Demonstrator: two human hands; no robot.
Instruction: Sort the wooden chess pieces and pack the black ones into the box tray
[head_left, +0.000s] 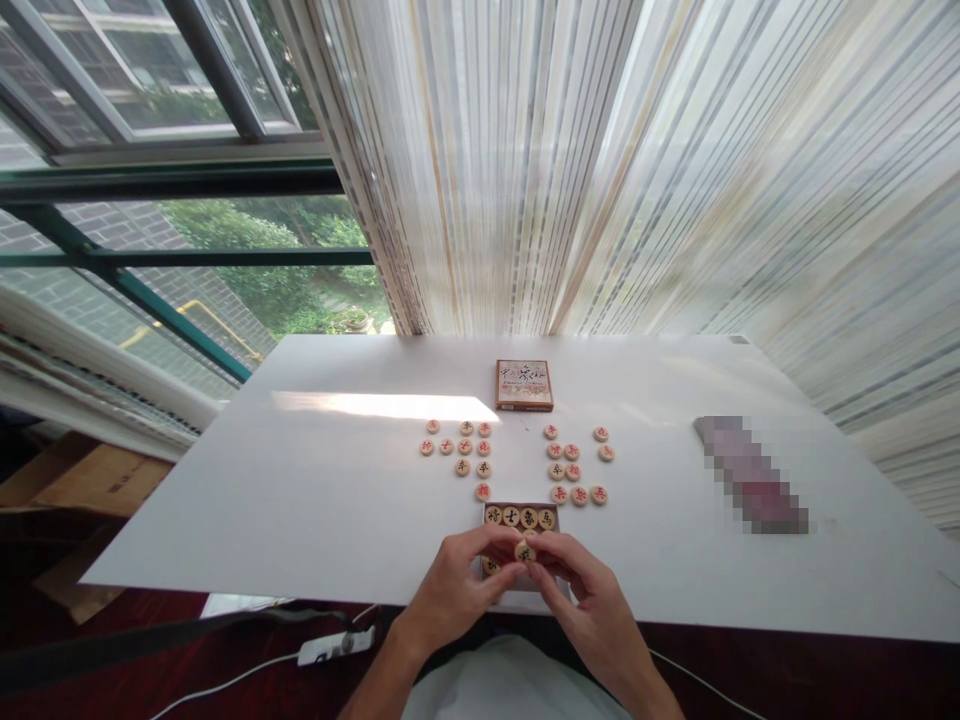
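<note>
Between the fingertips of my left hand (469, 580) and my right hand (581, 585) is a round wooden Chinese chess piece (525, 552) with a dark character, pinched from both sides. Just beneath is an open box tray (564, 548), partly covered by my hands. Along its far side lies a row of black-character pieces (511, 517), and another piece (491, 565) shows under my left hand. Beyond the tray, loose pieces lie face up in two groups, a left group (465, 447) and a right group (572, 452), most of them with red characters.
The printed box lid (523, 385) lies at the back of the white table (337, 520). A blurred-out oblong object (752, 475) rests on the right. Striped curtains (510, 170) hang behind the far edge. Below at the left are a power strip (336, 646) and a cardboard box (97, 490).
</note>
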